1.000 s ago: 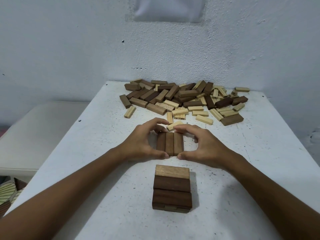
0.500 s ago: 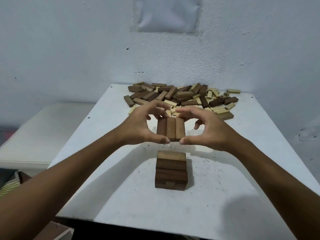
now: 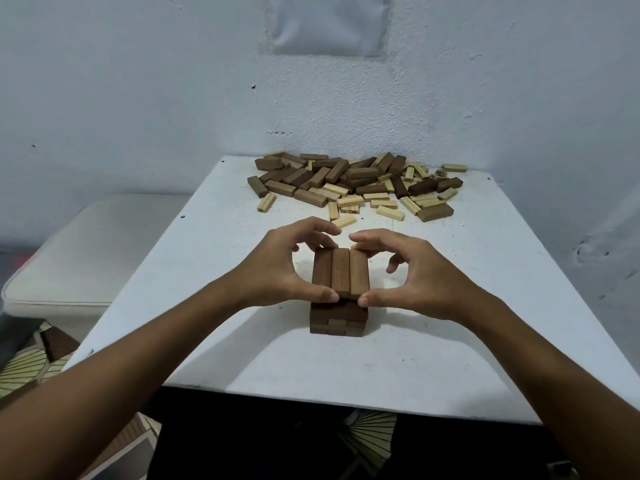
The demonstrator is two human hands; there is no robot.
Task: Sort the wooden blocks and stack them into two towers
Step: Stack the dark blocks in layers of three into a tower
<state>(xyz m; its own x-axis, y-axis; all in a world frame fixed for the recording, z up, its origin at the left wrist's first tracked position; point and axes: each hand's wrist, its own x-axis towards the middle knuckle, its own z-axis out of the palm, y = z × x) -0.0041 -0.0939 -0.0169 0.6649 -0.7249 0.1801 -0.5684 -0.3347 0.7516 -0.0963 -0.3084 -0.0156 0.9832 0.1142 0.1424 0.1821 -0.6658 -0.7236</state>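
Dark row of 3 blocks (image 3: 340,274) pinched by left hand (image 3: 281,268) and right hand (image 3: 420,276) fingers over tower (image 3: 337,320).

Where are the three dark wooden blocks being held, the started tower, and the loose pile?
Three dark wooden blocks (image 3: 340,276), head view, middle block's top.
Dark wooden tower (image 3: 337,323), head view, front face.
Loose mixed block pile (image 3: 353,183), head view, centre.

Left hand (image 3: 280,268) and right hand (image 3: 415,275) curled, thumbs and fingertips pinching opposite ends of three blocks (image 3: 340,273); forearms extended, converging.
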